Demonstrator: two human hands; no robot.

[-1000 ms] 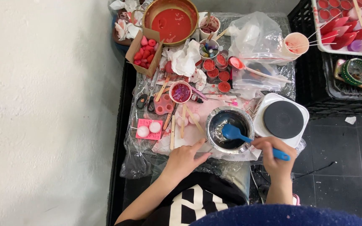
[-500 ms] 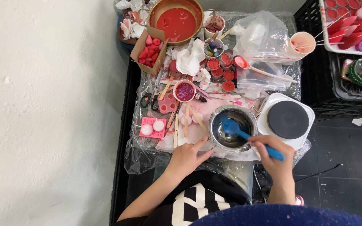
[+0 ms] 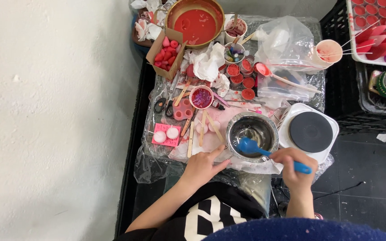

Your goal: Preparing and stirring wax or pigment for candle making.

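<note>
Bare forearms and hands, a black garment with large white markings, and dark blue fabric nearest the camera.

My steel bowl (image 3: pixel 252 131) sits at the worktop's near edge. The hotplate (image 3: pixel 310 132) lies right of it, the pan (image 3: pixel 196 21) at the far edge.

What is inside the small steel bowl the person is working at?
Inside the steel bowl sits the head of a blue spoon, held by the right hand. The bottom looks shiny with little in it; whatever lies under the spoon head is covered.
</note>
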